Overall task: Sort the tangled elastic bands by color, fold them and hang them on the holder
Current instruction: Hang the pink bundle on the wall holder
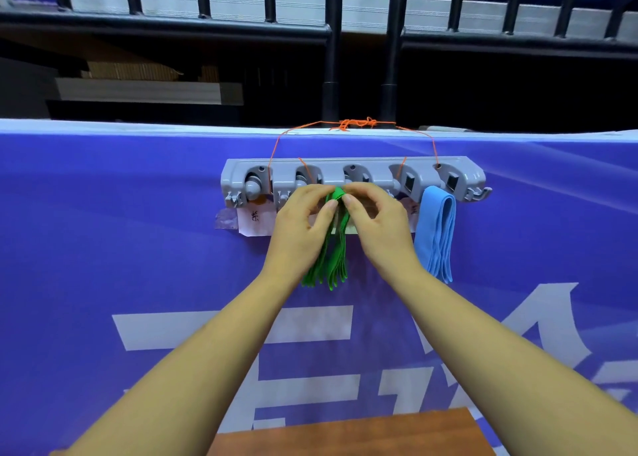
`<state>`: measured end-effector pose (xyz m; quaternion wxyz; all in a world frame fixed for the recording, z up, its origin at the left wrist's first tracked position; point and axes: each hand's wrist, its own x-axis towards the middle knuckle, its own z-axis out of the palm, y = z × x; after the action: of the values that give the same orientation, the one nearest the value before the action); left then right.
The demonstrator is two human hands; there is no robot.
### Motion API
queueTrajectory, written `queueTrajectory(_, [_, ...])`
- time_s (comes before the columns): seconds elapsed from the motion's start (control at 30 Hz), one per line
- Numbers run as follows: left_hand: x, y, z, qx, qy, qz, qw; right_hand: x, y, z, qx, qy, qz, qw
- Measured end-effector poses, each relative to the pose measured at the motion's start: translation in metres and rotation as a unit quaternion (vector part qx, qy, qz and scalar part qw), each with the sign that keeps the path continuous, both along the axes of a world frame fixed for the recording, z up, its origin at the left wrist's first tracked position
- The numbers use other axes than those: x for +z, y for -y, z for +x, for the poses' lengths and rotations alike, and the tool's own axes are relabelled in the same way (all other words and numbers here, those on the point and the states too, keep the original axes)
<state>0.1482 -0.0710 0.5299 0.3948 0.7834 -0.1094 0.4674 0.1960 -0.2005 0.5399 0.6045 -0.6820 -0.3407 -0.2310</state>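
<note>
A grey holder (352,171) with several clips and hooks hangs by orange string on a blue banner wall. Folded green elastic bands (331,259) drape down below its middle. My left hand (300,224) and my right hand (376,221) both pinch the top fold of the green bands right under the holder's middle clip. Folded light-blue bands (435,231) hang from a hook near the holder's right end, beside my right hand. Whether the green fold sits on a hook is hidden by my fingers.
Paper labels (255,219) are taped under the holder. Orange string (355,123) is knotted over the banner's top edge by black railing posts (332,48). A brown wooden tabletop (362,435) lies at the bottom of view.
</note>
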Motion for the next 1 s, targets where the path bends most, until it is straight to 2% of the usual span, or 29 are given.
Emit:
queueTrajectory(0.13, [-0.003, 0.002, -0.005, 0.013, -0.008, 0.006, 1.000, -0.005, 0.003, -0.004, -0.003, -0.009, -0.016, 1.000])
queueTrajectory(0.23, [-0.012, 0.001, -0.012, 0.011, -0.042, -0.026, 0.999, -0.015, 0.010, -0.007, -0.023, -0.022, -0.044, 0.999])
queueTrajectory(0.37, [-0.055, -0.007, -0.037, 0.038, -0.104, -0.042, 0.993, -0.059, 0.034, -0.018, -0.063, -0.058, -0.135, 0.987])
queueTrajectory(0.5, [-0.121, -0.016, -0.062, 0.078, -0.197, -0.057, 0.976, -0.131, 0.067, -0.037, -0.066, -0.098, -0.261, 0.958])
queueTrajectory(0.6, [-0.182, -0.012, -0.080, 0.077, -0.307, -0.055, 0.947, -0.198, 0.089, -0.054, -0.071, -0.151, -0.359, 0.918])
queueTrajectory(0.7, [-0.245, -0.003, -0.103, 0.062, -0.408, 0.027, 0.910, -0.261, 0.111, -0.074, -0.073, -0.201, -0.425, 0.880])
queueTrajectory(0.83, [-0.317, 0.020, -0.134, 0.031, -0.497, 0.076, 0.864, -0.332, 0.141, -0.105, -0.075, -0.262, -0.461, 0.844])
queueTrajectory(1.0, [-0.393, 0.066, -0.178, -0.026, -0.568, 0.048, 0.821, -0.407, 0.181, -0.156, -0.062, -0.334, -0.488, 0.804])
